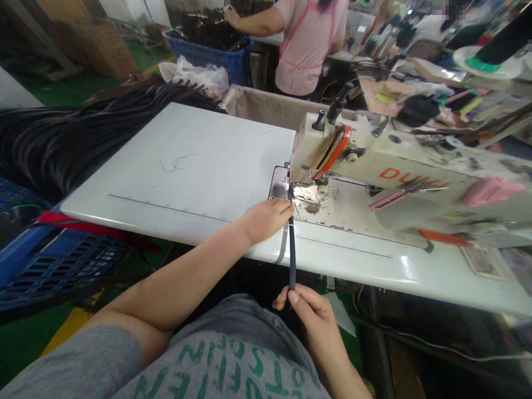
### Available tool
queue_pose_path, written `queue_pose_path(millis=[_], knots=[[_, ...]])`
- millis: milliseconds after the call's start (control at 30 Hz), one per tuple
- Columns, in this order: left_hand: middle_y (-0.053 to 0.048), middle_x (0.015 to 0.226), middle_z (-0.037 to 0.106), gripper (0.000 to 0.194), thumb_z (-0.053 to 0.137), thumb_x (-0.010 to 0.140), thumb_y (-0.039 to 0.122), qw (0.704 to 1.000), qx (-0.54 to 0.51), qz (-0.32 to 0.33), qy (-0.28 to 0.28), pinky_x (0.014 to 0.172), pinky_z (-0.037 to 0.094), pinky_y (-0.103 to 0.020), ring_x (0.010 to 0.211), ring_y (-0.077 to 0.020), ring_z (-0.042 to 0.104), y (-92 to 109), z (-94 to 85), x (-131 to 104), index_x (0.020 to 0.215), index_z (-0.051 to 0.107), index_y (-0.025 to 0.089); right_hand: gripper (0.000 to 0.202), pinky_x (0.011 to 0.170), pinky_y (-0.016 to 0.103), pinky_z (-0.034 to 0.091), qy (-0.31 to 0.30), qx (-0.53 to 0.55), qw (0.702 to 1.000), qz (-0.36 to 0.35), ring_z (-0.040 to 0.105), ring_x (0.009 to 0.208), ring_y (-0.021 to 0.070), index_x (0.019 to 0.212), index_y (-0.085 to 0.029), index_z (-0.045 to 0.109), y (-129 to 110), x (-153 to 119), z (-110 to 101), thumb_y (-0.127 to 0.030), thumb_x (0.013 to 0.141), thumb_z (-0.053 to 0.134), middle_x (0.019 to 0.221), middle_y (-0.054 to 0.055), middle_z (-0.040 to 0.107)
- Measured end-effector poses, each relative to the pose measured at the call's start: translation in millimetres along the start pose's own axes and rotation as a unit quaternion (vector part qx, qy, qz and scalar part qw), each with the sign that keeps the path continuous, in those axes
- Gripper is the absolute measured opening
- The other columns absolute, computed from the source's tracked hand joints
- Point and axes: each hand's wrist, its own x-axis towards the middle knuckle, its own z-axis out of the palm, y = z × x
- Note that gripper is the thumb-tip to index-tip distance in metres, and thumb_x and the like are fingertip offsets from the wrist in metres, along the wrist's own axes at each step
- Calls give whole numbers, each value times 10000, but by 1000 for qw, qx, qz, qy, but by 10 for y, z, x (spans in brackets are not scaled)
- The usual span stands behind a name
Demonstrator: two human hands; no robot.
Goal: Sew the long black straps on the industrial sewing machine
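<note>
A narrow black strap (292,252) runs from beneath the needle area of a sewing machine (366,160) toward me, over the table's front edge. My left hand (270,219) lies on the white table by the metal needle plate (280,183), its bent fingertips closed on the strap's side just before the presser foot. Below the table edge, my right hand (311,310) pinches the strap's near end between thumb and fingers. The strap is fairly straight between both hands. The machine head hides its far end.
The white table (199,149) bears a printed ruler line and loose threads. A heap of black straps (54,138) hangs at the left, above a blue basket (70,260). Pink-handled snips (394,197) rest against the machine. Another person (307,50) stands behind, near a blue crate (208,52).
</note>
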Motion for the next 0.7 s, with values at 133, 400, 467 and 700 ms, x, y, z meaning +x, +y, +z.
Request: queue_pose_path(millis=[133,400,467,700], knots=[[-133,1210,661,158,496,1027,144,1000,-3,-4,9,1015,563,-397,1111,-234,670,13,-8,-8,1092,640,134,347,778,299,518,-5,-7,1000,-15,683,784,205,790,-194,778,34,8,5,-458,985,665,773,44,735],[-144,1237,655,179,474,1042,163,999,-3,9,33,1042,558,-414,1147,-246,665,3,68,-39,1118,634,137,418,721,284,485,10,-5,1000,-20,647,718,183,734,-186,762,78,68,36,-524,964,674,714,39,703],[-146,1254,652,186,469,1046,168,999,-4,7,36,1060,551,-426,1169,-250,660,1,87,-39,1130,632,140,444,723,286,482,5,-9,1000,-16,645,719,185,726,-185,763,58,77,37,-551,959,669,709,43,700],[-154,1353,614,256,469,1033,158,998,-46,-26,44,1172,483,-475,1313,-276,593,3,122,2,1261,584,140,474,742,297,486,-27,-23,999,-25,645,717,186,754,-185,788,100,104,-9,-571,981,632,712,53,709]])
